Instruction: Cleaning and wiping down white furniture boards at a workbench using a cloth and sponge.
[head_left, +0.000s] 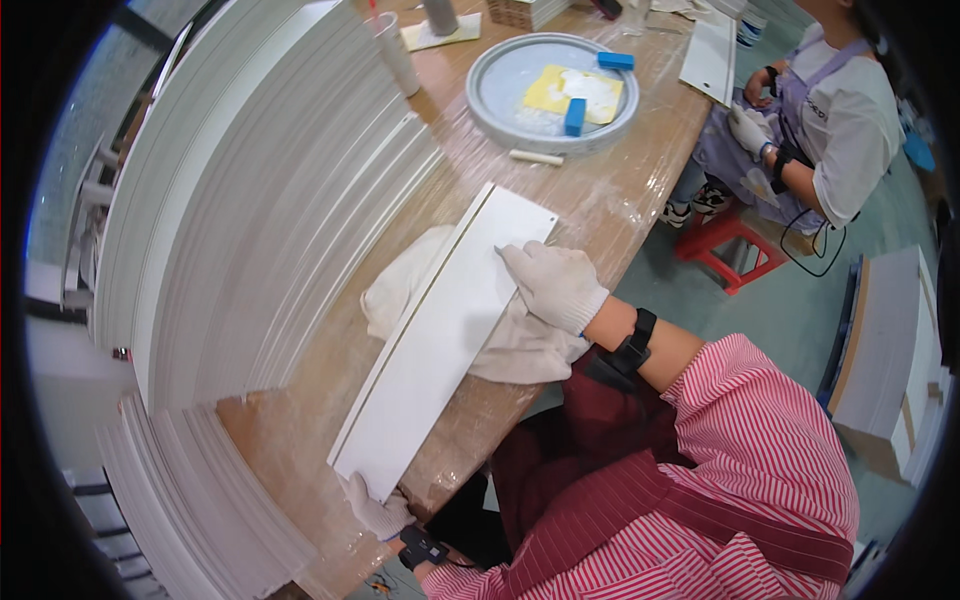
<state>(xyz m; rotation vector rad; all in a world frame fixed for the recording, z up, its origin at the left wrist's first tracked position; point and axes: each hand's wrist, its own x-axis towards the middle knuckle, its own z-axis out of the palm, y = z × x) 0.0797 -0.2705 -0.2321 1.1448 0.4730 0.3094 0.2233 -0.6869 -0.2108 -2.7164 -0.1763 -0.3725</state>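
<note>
A long white panel (440, 330) with a groove along its left edge and small holes at its ends lies slantwise before me, on a bunched off-white cloth (520, 350). At its near end my left hand (378, 510), in a white knit glove, grips the corner, thumb on the upper face and the other fingers mostly hidden. My right hand (556, 285), gloved alike, is closed over the panel's far part. Its fingertips meet the white face, where a small grey tip shows; what it belongs to is too small to make out.
Stacked white panels (270, 200) line the table's left side, with another stack (190, 490) nearer. Beyond my panel sit a round grey tray (480, 110) with blue blocks (575, 117) and a yellow sheet, a white stick (537, 157) and a cup (396, 55). A co-worker (800, 130) sits at right.
</note>
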